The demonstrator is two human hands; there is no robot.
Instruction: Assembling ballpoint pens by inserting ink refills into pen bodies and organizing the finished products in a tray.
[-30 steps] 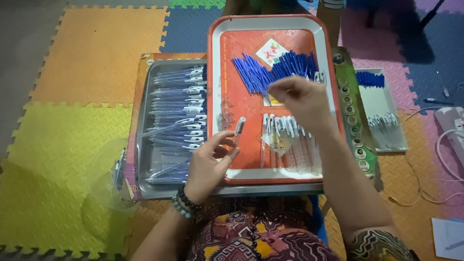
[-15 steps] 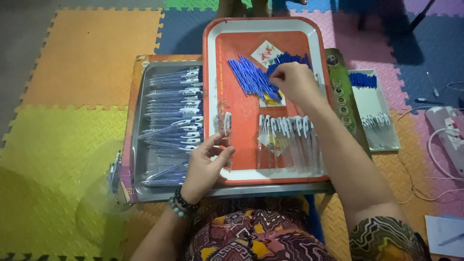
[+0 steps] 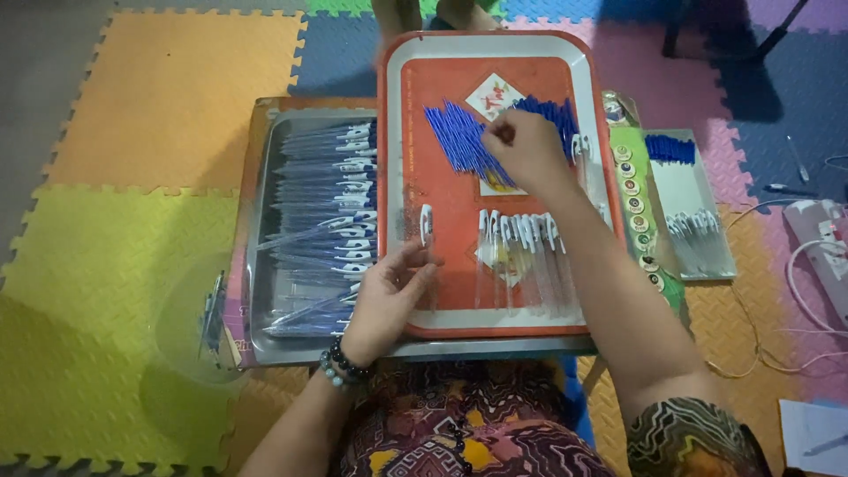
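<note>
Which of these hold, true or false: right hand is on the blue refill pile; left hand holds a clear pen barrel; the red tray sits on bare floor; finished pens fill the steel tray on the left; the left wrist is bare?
1. The right hand reaches into the pile of thin blue refills. True.
2. The left hand holds a clear plastic pen barrel with a white cap. True.
3. The red rectangular tray sits on bare floor. False: it rests across other trays.
4. Assembled pens lie in the steel tray on the left. True.
5. The left wrist is bare. False: it wears a beaded bracelet.

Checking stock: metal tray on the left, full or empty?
Mostly full: the metal tray holds a stacked row of assembled pens; its near end shows bare metal.
</note>
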